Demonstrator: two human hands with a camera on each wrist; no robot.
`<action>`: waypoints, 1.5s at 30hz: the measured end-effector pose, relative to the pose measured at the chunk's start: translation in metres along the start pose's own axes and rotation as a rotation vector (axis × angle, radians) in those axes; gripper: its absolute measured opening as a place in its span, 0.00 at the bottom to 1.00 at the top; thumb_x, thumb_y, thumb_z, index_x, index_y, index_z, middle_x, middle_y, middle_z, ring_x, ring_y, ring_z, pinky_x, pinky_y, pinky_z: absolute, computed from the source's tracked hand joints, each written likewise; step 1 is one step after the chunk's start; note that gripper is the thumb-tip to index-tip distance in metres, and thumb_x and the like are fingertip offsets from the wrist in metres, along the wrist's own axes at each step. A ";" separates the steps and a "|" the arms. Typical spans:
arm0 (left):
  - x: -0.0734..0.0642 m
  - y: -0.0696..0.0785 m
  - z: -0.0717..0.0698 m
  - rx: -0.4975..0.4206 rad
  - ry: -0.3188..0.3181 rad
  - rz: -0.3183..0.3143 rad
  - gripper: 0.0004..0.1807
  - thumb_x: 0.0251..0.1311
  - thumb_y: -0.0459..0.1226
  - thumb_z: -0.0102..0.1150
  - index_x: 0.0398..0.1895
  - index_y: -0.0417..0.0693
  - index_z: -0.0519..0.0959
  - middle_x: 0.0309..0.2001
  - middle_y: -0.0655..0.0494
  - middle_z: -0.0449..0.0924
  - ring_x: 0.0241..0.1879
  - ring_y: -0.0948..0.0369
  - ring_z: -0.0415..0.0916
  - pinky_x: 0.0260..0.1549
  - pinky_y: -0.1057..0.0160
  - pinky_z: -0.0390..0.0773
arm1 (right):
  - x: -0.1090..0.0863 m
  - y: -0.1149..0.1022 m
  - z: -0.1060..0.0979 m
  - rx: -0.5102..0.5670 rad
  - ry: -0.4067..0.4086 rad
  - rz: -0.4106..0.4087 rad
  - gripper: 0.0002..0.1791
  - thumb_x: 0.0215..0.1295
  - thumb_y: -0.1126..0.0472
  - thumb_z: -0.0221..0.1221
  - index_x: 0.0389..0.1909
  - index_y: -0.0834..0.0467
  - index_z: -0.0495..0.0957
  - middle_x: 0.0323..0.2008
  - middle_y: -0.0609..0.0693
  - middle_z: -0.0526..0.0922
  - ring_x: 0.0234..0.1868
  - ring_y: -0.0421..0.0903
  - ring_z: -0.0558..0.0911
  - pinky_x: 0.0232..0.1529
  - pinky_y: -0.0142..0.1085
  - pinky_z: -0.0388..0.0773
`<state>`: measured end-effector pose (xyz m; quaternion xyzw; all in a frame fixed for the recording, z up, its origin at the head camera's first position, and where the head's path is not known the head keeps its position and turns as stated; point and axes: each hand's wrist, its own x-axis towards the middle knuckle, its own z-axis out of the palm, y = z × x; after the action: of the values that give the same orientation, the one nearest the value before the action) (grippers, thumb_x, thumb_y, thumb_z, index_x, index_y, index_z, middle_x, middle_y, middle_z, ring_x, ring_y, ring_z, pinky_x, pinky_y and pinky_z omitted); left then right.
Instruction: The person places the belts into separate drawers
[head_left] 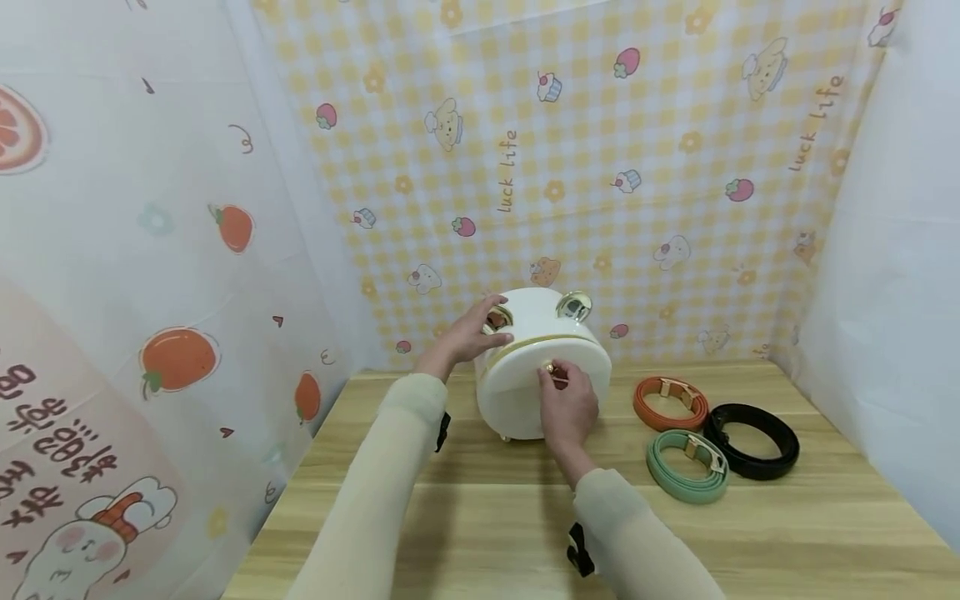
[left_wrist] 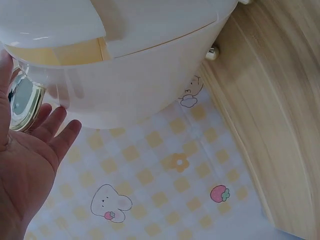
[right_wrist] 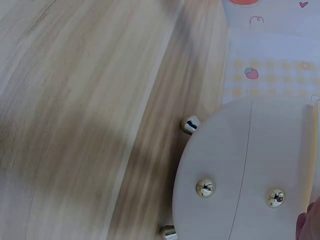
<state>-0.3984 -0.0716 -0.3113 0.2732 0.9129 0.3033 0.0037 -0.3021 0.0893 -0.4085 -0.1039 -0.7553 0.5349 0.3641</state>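
Observation:
A round white box (head_left: 517,408), with gold trim, knobs and feet, stands at the back of the table. Two gold ear-like pieces (head_left: 574,306) rise from its top. My left hand (head_left: 471,332) rests around the left ear (left_wrist: 26,104), its fingers fairly straight against the box's upper side. Thumb and fingers of my right hand (head_left: 568,402) pinch a gold knob (head_left: 550,367) on the front. A yellow gap (left_wrist: 65,54) shows along the upper front panel in the left wrist view. Lower knobs (right_wrist: 205,188) are untouched; the right wrist view shows only fingertips.
Right of the box lie three coiled belts: orange (head_left: 670,403), black (head_left: 752,442) and green (head_left: 687,467). The wooden table (head_left: 480,542) meets a checked cloth (head_left: 555,150) behind the box. More cloth hangs at both sides.

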 end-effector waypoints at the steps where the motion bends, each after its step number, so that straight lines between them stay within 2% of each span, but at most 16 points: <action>1: 0.001 -0.001 0.000 0.003 0.001 -0.003 0.40 0.68 0.47 0.61 0.77 0.53 0.53 0.69 0.43 0.64 0.67 0.47 0.63 0.65 0.45 0.63 | 0.000 0.000 -0.001 0.004 -0.002 -0.003 0.14 0.61 0.57 0.69 0.44 0.59 0.83 0.40 0.54 0.85 0.38 0.50 0.86 0.45 0.44 0.78; 11: 0.013 -0.008 0.002 -0.030 0.000 -0.011 0.38 0.68 0.44 0.61 0.76 0.51 0.54 0.60 0.45 0.72 0.62 0.49 0.69 0.63 0.50 0.67 | -0.010 0.003 -0.011 0.043 0.015 -0.023 0.13 0.59 0.59 0.71 0.43 0.60 0.84 0.38 0.53 0.84 0.35 0.47 0.86 0.38 0.42 0.82; 22: 0.017 -0.013 0.001 -0.043 0.020 -0.016 0.37 0.69 0.43 0.60 0.76 0.51 0.54 0.61 0.45 0.71 0.62 0.50 0.68 0.64 0.50 0.66 | -0.022 0.003 -0.022 0.084 -0.026 -0.030 0.13 0.60 0.58 0.71 0.43 0.58 0.83 0.38 0.50 0.83 0.35 0.43 0.84 0.34 0.29 0.80; 35: 0.020 -0.013 0.002 -0.052 0.013 -0.018 0.38 0.70 0.46 0.58 0.77 0.54 0.52 0.61 0.46 0.70 0.62 0.50 0.68 0.64 0.50 0.66 | -0.034 0.011 -0.031 0.102 0.026 -0.118 0.12 0.58 0.62 0.71 0.41 0.60 0.82 0.38 0.52 0.82 0.34 0.44 0.84 0.33 0.23 0.77; 45: 0.019 -0.011 0.002 -0.078 0.004 -0.035 0.37 0.70 0.46 0.57 0.77 0.56 0.51 0.62 0.47 0.67 0.62 0.51 0.68 0.63 0.51 0.66 | -0.041 0.016 -0.038 0.088 0.050 -0.157 0.11 0.58 0.63 0.71 0.40 0.60 0.82 0.36 0.51 0.82 0.33 0.44 0.83 0.33 0.26 0.78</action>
<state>-0.4201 -0.0687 -0.3159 0.2560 0.9050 0.3393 0.0179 -0.2514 0.1008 -0.4343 -0.0414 -0.7274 0.5348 0.4279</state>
